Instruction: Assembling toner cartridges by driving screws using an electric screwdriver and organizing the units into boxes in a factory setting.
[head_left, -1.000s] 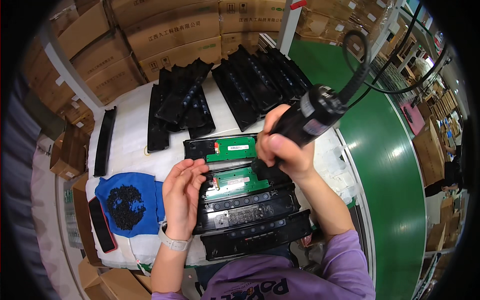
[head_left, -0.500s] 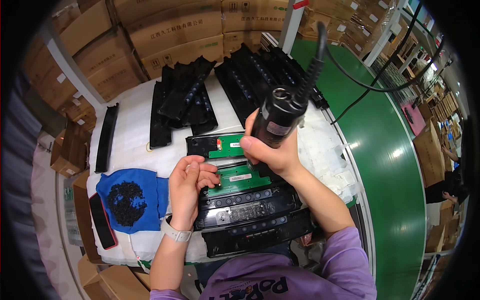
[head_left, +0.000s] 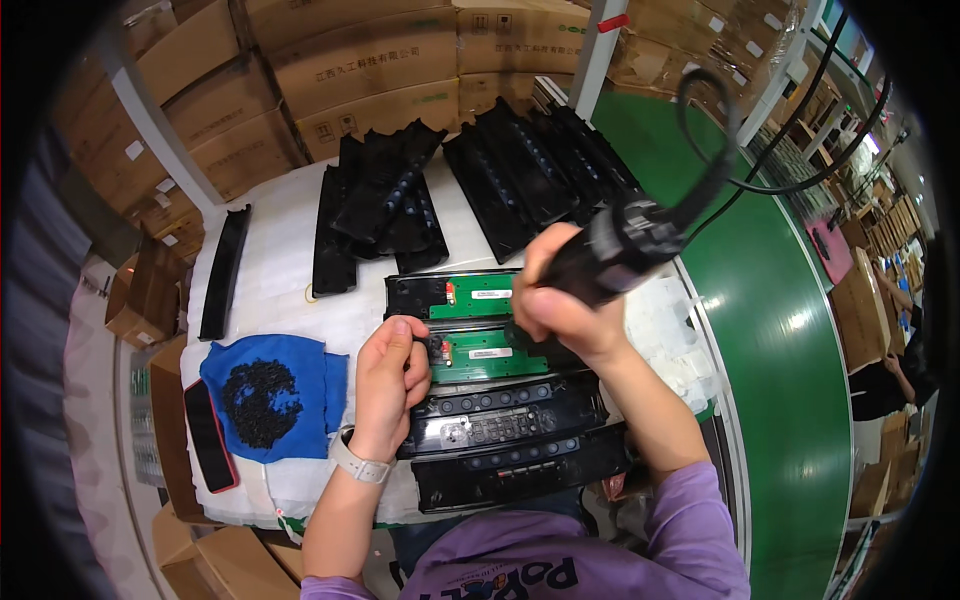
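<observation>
My right hand (head_left: 578,318) is wrapped round a black electric screwdriver (head_left: 600,262), which is tilted and smeared by motion, its cord running up to the right. Below it lies a black panel with a green circuit board (head_left: 478,366) in it. My left hand (head_left: 393,368) is closed, thumb against curled fingers, at the left end of that panel. Whatever it holds, if anything, is hidden. Just beyond is a second panel with a green circuit board (head_left: 462,311). Nearer me lie a black panel with round buttons (head_left: 470,432) and another black panel (head_left: 450,494).
A blue cloth (head_left: 325,400) bears a heap of small black screws (head_left: 262,400), with a red-edged phone (head_left: 212,440) beside it. Stacked black panels (head_left: 385,205) and more panels (head_left: 520,165) lie at the back. Cardboard boxes (head_left: 360,65) stand behind the table.
The screwdriver has tilted to the right and lifted off the nearer circuit board with my right hand. My left fingers have curled closed and drawn back from the board's left end.
</observation>
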